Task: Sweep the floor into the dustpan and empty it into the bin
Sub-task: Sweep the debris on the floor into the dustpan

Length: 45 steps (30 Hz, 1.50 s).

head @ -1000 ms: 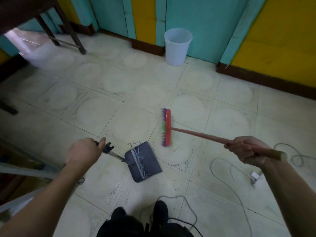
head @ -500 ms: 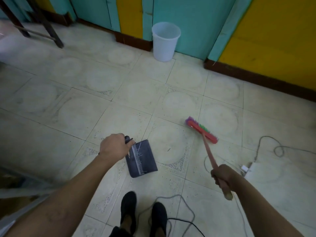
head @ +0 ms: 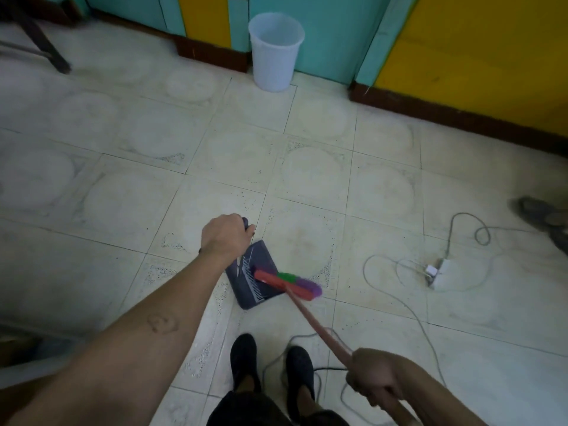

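Observation:
A dark grey dustpan [head: 252,282] lies flat on the tiled floor just ahead of my feet. My left hand [head: 226,238] grips its black handle at the pan's far end. The broom [head: 287,284] has a red head with green and purple bristles, and its head rests across the pan's right edge. My right hand [head: 373,376] grips the broom's reddish stick low at the right. A white plastic bin [head: 275,53] stands upright against the teal and yellow wall at the top centre. Small dark specks dot the tiles around the pan.
A white power adapter [head: 438,272] with grey cables looping over the floor lies to the right, and one cable runs by my black shoes [head: 242,361]. Dark furniture legs [head: 40,44] stand at top left. Someone's shoe [head: 544,213] shows at the right edge.
The broom head has swung from the open floor on the right down onto the dustpan's edge. My right hand has pulled back and lower. The dustpan has stayed roughly in place as the view tipped down.

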{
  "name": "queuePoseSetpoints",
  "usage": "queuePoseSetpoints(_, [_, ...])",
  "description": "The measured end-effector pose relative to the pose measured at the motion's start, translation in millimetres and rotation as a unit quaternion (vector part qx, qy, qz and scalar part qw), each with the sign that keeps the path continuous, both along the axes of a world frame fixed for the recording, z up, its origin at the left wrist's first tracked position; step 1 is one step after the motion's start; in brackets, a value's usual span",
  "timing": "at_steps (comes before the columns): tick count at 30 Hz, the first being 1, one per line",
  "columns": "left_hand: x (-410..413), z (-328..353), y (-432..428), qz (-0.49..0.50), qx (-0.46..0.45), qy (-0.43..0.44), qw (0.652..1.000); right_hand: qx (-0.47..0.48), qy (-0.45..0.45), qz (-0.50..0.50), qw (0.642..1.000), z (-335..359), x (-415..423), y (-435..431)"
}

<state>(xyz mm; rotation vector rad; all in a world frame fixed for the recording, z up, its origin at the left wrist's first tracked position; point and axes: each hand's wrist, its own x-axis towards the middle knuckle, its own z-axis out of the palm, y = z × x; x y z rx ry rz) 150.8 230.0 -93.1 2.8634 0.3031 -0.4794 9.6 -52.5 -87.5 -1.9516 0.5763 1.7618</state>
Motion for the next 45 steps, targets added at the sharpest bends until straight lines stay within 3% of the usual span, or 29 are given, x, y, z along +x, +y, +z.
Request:
queuePoseSetpoints(4, [-5, 1, 10, -0.003, -0.009, -0.003, 1.000, 0.007, 0.004, -0.147, 0.989, 25, 9, -23])
queuePoseSetpoints(10, [-18, 4, 28, 0.023, -0.027, 0.020, 0.999, 0.038, -0.064, -0.337, 0.938, 60, 1, -72])
queuePoseSetpoints(15, [-34, 6, 53, 0.113, -0.081, 0.104, 0.985, 0.020, -0.131, -0.348, 0.928, 50, -2, -67])
queuePoseSetpoints(23, [-63, 40, 121, 0.148, 0.006, 0.016, 0.989, -0.026, -0.180, -0.353, 0.918, 21, 9, -48])
queuePoseSetpoints(35, [-123, 34, 151, 0.160, 0.052, 0.030, 0.985, 0.004, -0.132, -0.407, 0.904, 3, -9, -40])
queuePoseSetpoints(45, [-161, 43, 103, 0.130, 0.078, 0.017, 0.988, 0.053, -0.100, -0.471, 0.875, 5, -30, -99])
